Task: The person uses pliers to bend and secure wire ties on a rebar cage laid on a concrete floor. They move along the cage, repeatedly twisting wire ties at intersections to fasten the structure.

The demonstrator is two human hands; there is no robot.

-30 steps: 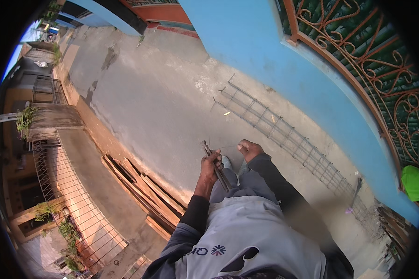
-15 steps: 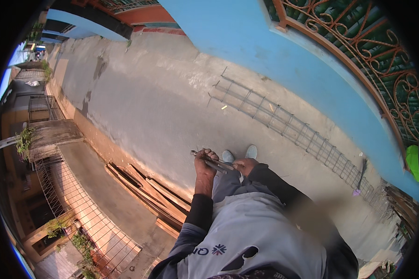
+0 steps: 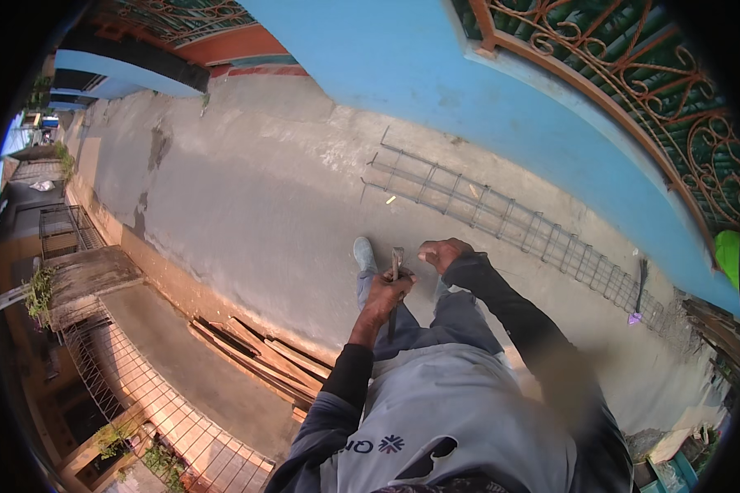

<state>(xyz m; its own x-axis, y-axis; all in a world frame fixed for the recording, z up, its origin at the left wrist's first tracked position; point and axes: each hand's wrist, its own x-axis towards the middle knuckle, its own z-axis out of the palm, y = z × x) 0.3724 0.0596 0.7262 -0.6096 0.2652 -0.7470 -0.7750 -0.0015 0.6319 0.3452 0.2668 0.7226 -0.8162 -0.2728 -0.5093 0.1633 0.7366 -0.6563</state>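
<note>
My left hand is wrapped round a long, narrow metal tool. Its squared, lighter end sticks up past my fingers, and its dark lower end shows under the hand, in front of my trousers. The exact kind of tool is not clear. Just to the right and a little farther out, my right hand is closed in a fist, apart from the tool. Whatever is in it, if anything, is hidden or too thin to make out. Beyond my hands, a long rebar cage lies on the pavement.
A blue wall with an ornate rust-coloured grille runs along the right. Wooden planks lie by the low wall at left. Near the cage's close end is a dark bundle with purple wrapping. My shoe shows ahead.
My hands have parted; the right has moved up and away from the tool. The tool has turned from slanting sideways to nearly upright. One foot has stepped forward, and the view has shifted slightly.
</note>
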